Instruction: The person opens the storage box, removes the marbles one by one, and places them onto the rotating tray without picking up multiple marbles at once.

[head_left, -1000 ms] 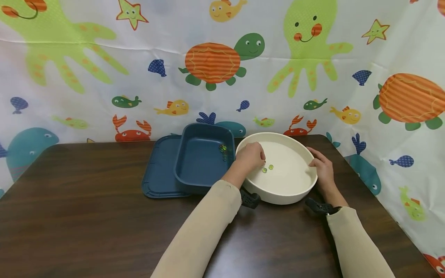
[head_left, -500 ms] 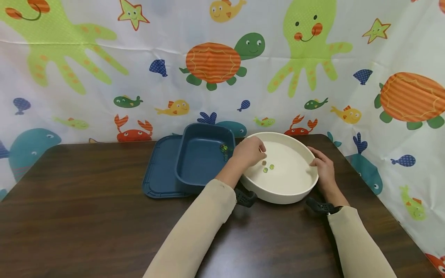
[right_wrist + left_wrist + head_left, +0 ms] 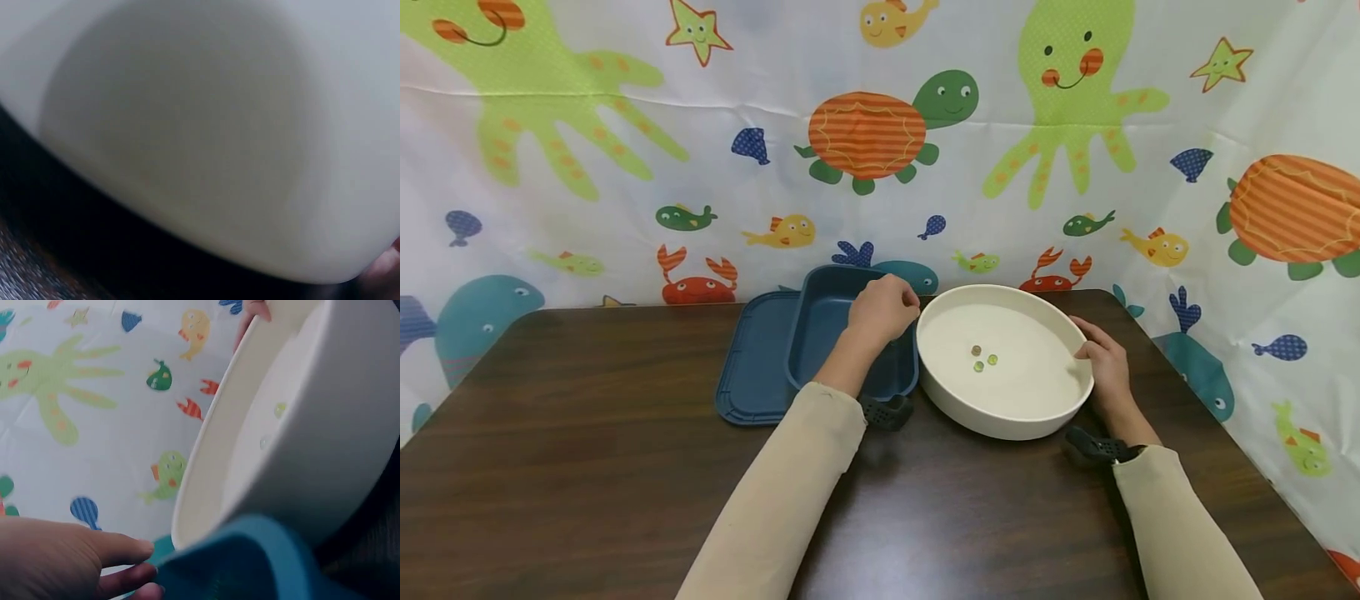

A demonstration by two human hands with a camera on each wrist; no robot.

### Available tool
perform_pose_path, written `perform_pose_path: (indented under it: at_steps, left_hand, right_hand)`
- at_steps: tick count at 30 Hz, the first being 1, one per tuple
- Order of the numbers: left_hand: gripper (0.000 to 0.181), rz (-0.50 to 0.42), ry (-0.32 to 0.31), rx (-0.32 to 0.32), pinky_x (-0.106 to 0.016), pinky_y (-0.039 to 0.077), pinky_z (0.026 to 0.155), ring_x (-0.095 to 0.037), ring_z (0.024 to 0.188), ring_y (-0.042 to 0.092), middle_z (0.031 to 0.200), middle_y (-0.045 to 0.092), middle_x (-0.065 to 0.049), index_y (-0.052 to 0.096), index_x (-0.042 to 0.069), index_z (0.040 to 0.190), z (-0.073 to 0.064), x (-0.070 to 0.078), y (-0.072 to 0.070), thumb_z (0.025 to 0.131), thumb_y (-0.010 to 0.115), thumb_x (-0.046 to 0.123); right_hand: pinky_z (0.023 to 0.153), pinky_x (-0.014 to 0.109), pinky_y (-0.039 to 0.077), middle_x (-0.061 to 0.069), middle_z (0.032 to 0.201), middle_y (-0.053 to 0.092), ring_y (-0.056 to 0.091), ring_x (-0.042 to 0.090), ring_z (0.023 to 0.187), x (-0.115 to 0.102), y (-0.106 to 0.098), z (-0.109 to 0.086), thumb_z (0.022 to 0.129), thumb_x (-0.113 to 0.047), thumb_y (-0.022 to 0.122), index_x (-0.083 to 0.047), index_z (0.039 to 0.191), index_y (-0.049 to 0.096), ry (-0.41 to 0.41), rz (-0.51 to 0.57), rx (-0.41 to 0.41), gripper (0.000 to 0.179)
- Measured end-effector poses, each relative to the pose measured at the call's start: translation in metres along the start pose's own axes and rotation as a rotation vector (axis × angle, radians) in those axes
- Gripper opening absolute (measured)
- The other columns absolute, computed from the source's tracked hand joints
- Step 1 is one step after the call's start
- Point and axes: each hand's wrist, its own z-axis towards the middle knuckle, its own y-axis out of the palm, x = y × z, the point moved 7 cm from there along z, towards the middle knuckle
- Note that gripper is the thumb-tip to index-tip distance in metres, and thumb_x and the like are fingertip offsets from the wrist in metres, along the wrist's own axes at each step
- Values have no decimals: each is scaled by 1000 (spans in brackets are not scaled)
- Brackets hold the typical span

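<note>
Head view: gripping the rim of the round cream dish [image 3: 1033, 375] with the right hand [image 3: 1105, 358], two green discs [image 3: 992, 360] and a brownish disc [image 3: 976, 351] inside; hovering over the blue rectangular container [image 3: 816, 333] with the left hand [image 3: 880, 312], fingers loosely bent, released. Left wrist: near the container's rim, thumb and fingertips slightly apart. Right wrist: mostly blurred dish wall, grip unclear

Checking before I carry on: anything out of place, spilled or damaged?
Nothing looks spilled or damaged. Three small pieces lie inside the white dish, which the right hand grips by its rim. Mildly odd: the blue bin overlaps the flat blue tray in the head view; whether it rests on it is hidden.
</note>
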Motion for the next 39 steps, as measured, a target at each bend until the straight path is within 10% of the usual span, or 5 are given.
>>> perform_pose_path:
  at_steps: [8,19,30,39]
  left_hand:
    - [14,-29,-56,-7,-37,53,72,-21,82,62,95,69,-4,73,13,99,-2,-23,3,91,61,14]
    - [19,106,-66,-201,-43,49,86,-23,93,59,109,67,-5,71,13,105,-1,-34,21,87,65,13]
    - [14,180,-78,-191,-34,42,64,-21,74,56,76,60,-4,65,12,74,2,-36,25,88,63,12]
    - [12,195,-47,-111,-38,52,72,-21,78,61,85,66,-5,68,10,84,4,-27,17,92,60,15]
  right_hand:
    - [84,13,46,6,140,52,54,10,115,1,0,0,77,7,40,-9,135,55,-6,-3,5,63]
    - [84,12,46,8,141,51,54,12,117,1,1,1,77,7,39,-9,136,54,-5,2,0,63]
    - [85,12,46,10,142,50,55,10,115,-2,2,0,78,7,38,-7,136,54,-24,13,1,61]
    - [86,12,45,11,144,49,54,12,117,-1,1,0,79,7,38,-8,137,53,-17,7,0,61]
